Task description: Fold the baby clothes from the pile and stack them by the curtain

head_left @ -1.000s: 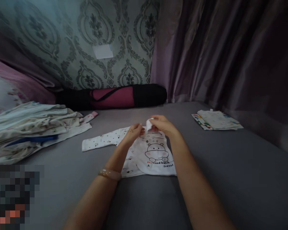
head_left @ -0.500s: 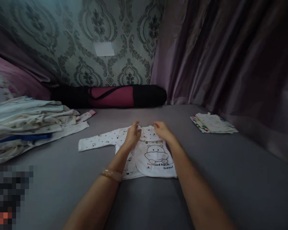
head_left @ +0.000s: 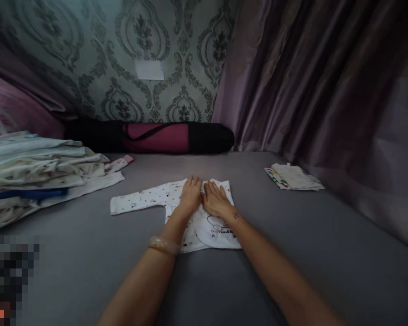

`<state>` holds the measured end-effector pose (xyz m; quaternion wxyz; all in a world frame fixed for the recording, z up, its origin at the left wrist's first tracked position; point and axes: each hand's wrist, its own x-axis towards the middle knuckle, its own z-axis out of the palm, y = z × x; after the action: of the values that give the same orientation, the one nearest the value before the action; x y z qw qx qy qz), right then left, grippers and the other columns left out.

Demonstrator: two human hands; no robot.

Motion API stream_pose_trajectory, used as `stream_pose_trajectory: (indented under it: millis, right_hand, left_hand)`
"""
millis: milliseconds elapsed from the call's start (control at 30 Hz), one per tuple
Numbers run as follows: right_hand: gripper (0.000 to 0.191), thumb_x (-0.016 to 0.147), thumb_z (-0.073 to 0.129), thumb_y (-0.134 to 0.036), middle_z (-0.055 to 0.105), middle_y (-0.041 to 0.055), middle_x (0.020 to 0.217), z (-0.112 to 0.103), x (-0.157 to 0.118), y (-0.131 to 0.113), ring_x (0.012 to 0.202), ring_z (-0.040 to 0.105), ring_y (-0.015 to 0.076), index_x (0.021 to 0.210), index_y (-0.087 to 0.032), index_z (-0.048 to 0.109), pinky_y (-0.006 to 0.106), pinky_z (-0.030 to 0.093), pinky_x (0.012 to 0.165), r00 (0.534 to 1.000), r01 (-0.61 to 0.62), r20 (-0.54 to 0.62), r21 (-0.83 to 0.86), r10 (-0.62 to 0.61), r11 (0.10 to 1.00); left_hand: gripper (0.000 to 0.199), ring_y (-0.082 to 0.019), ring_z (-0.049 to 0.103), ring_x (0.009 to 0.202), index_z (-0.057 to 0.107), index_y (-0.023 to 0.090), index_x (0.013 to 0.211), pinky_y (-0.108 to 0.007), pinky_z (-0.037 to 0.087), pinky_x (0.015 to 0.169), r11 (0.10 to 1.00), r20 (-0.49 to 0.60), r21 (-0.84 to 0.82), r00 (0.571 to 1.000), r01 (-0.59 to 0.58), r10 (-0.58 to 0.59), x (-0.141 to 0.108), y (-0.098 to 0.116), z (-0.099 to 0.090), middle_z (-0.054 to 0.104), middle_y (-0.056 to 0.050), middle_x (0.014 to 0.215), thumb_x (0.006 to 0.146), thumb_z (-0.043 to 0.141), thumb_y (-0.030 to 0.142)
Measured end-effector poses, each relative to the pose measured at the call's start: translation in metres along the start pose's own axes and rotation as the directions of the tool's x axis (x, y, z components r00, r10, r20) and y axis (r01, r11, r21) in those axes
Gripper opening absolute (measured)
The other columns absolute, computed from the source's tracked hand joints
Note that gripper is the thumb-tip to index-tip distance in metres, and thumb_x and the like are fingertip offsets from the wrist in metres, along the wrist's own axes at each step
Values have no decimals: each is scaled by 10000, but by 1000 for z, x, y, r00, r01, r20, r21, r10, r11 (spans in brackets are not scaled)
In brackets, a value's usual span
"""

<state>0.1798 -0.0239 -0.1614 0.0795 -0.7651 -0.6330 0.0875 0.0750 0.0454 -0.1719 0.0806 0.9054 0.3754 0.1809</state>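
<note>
A small white printed shirt [head_left: 149, 197] lies on the grey bed sheet, its left sleeve stretched out to the left. The right sleeve does not show as spread out. My left hand [head_left: 191, 197] rests flat on the upper middle of the shirt, fingers pointing away from me. Beside it, my right hand [head_left: 217, 199] lies flat with fingers extended, near the collar, and covers part of the printed cartoon animal. Both palms press on the cloth and neither grips it.
A heap of clothes [head_left: 47, 167] lies at the left. Folded garments [head_left: 294, 176] sit at the right. A black and red long bag [head_left: 163, 137] lies along the wall, with purple curtains [head_left: 258, 90] beside it.
My hands were pinched near the shirt's collar edge; now both lie flat on it with fingers out. My right hand has moved left and nearer to me, beside my left hand.
</note>
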Motion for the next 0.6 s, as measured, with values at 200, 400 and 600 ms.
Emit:
stream_pose_trajectory:
  millis: [200,400,600]
  right_hand:
    - [652,950,169,-390,161,156,1558,4,0,6,1442,95,243,1478,-12,220,435,31,1150,1000,-25,-1,-47,25,999]
    - [688,946,163,-416,207,186,1541,1,-2,28,1429,144,276,1468,29,215,435,27,1152,995,-103,-28,-116,100,988]
    - [685,940,177,-414,200,181,1545,-5,-4,53,1427,152,270,1466,22,225,413,99,1152,988,-155,-19,-119,154,981]
  left_hand:
    - [491,-284,275,1392,420,103,1373,-436,229,1126,998,178,22,982,58,-61,-3,-8,3,374,-133,1482,885,366,90]
    - [518,-351,126,1429,437,130,1377,-507,164,1131,984,55,99,987,147,-153,-7,-4,3,246,-181,1530,860,417,112]
    - [555,-374,68,1431,331,107,1436,-544,130,1123,959,-1,95,964,266,-267,-7,-6,8,206,-241,1523,887,385,164]
